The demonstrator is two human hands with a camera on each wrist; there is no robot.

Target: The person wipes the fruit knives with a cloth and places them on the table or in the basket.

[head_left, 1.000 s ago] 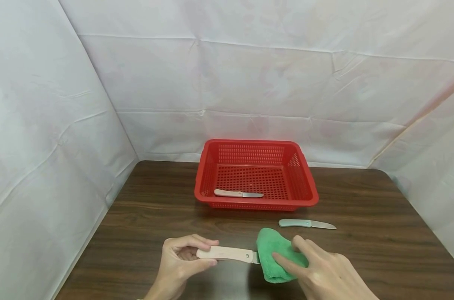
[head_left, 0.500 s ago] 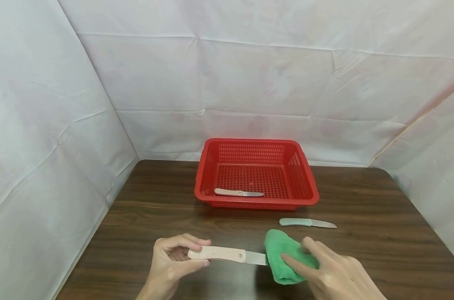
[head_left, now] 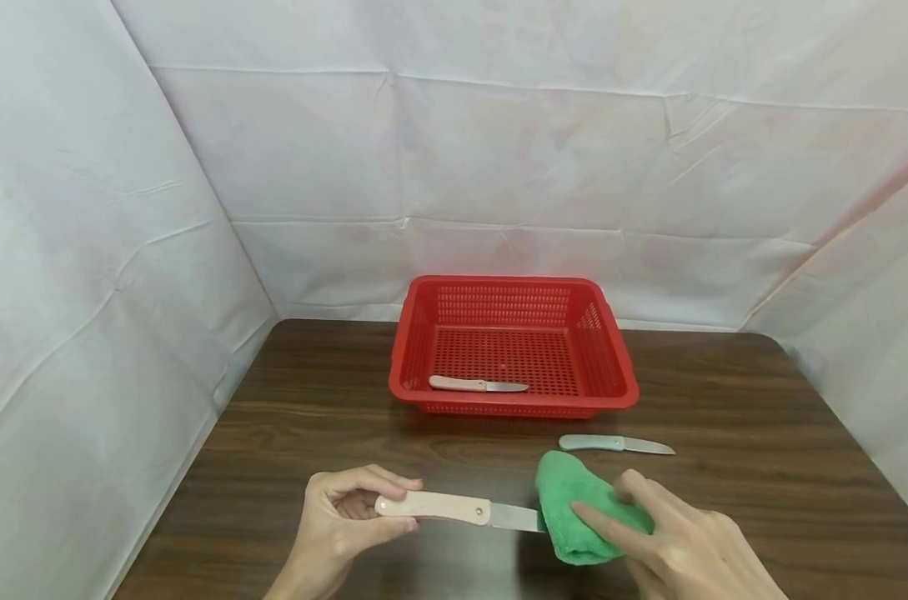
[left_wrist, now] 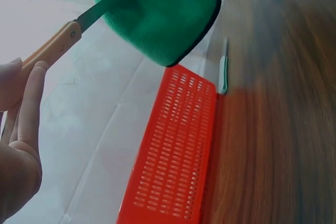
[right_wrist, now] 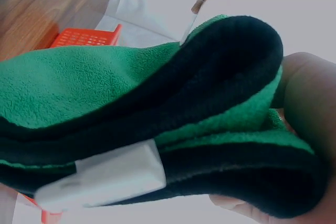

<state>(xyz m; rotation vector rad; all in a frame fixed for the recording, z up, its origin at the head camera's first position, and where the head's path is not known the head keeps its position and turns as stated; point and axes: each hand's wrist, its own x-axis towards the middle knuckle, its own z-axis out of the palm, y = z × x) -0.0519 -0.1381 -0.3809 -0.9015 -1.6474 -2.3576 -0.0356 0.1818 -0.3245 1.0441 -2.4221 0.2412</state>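
My left hand (head_left: 348, 518) pinches the pale pink handle of a folding knife (head_left: 438, 507) between thumb and fingers. Its blade points right, and the tip end is hidden in a folded green cloth (head_left: 584, 512). That cloth is gripped by my right hand (head_left: 671, 533), with the index finger lying along it. In the left wrist view, the knife (left_wrist: 58, 43) runs up into the dark-edged cloth (left_wrist: 163, 14). Up close in the right wrist view, the folded cloth (right_wrist: 89, 77) shows black trim and a white tag. Both hands are above the table.
A red plastic basket (head_left: 514, 407) stands at the back of the brown wooden table (head_left: 288, 417). Inside it lies another pink-handled knife (head_left: 457, 384). A knife with a light green handle (head_left: 590, 442) lies in front of the basket, just beyond the cloth. White sheeting (head_left: 499, 158) surrounds the table.
The cloth in my right hand has slid right along the blade, baring more of it. My left hand and the knife have shifted slightly left.
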